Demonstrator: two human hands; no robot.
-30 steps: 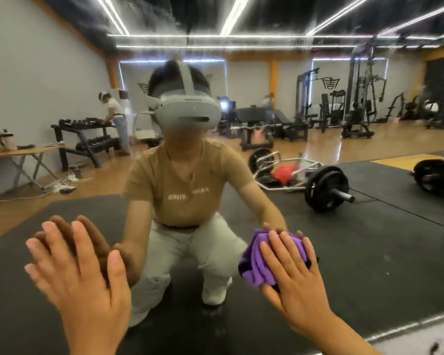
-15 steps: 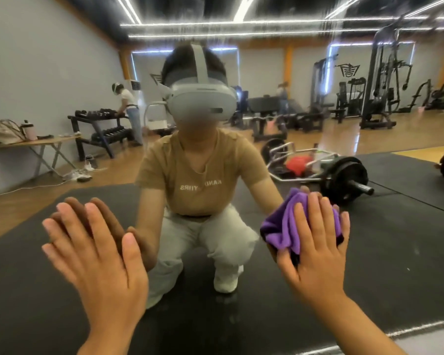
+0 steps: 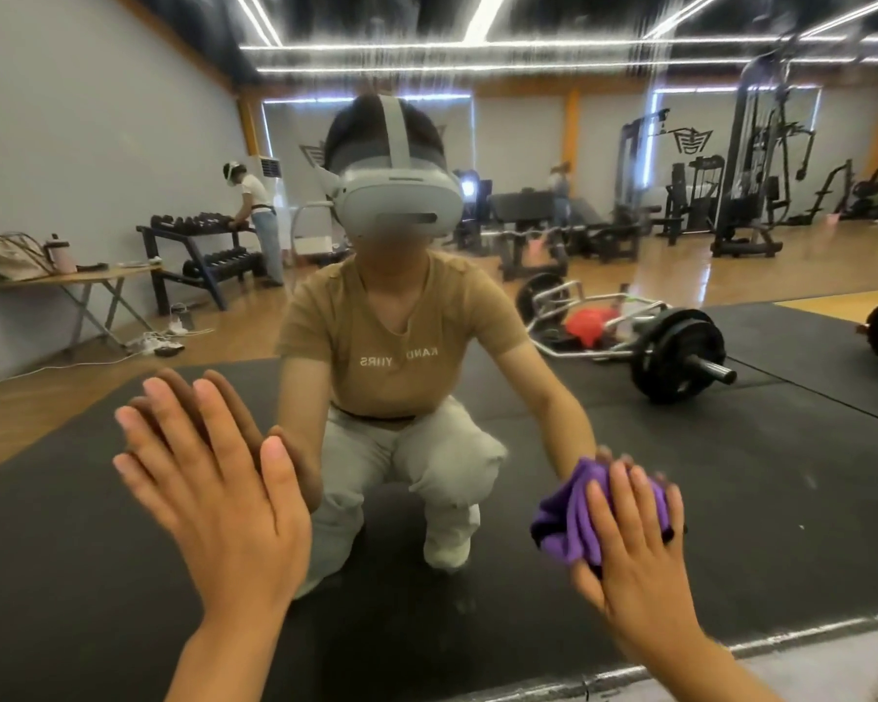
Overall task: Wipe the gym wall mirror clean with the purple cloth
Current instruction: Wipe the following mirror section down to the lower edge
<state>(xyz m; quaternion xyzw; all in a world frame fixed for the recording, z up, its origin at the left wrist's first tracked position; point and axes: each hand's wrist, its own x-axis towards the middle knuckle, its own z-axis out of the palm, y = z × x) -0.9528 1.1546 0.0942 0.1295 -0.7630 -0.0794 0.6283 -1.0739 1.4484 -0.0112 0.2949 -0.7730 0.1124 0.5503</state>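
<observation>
Firstly, head view, the only view on my feed; items as I log them.

1. Gym wall mirror (image 3: 731, 499): fills nearly the whole frame; its bottom edge runs along the lower right. Faint vertical streaks show on the glass near the top centre.

2. Left hand (image 3: 214, 504): lower left of frame, fully open, fingers spread and pointing up, palm flat toward the glass. It holds nothing. Its darker reflection sits just behind the fingertips.

3. Right hand (image 3: 629, 544): lower right of frame, fingers extended and slightly spread, pressed over the cloth against the mirror. I read it as a flat press, not a closed grasp.

4. Purple cloth (image 3: 566, 524): bunched and creased, lower right of frame, between the right hand and the glass; most of the visible bunch sticks out to the left of the fingers.

5. Reflection, centre: a person crouching on a black floor mat (image 3: 781, 524), wearing a grey headset (image 3: 396, 195), tan shirt and pale trousers.

6. Reflection, right of centre: loaded barbell (image 3: 675, 357) lying on the mat.

7. Reflection, left: folding table (image 3: 72, 278) carrying a bag, and a dumbbell rack (image 3: 199, 245) beside it with a second person standing at it.

8. Reflection, upper right: weight machines (image 3: 761, 169) on a wooden floor.
</observation>
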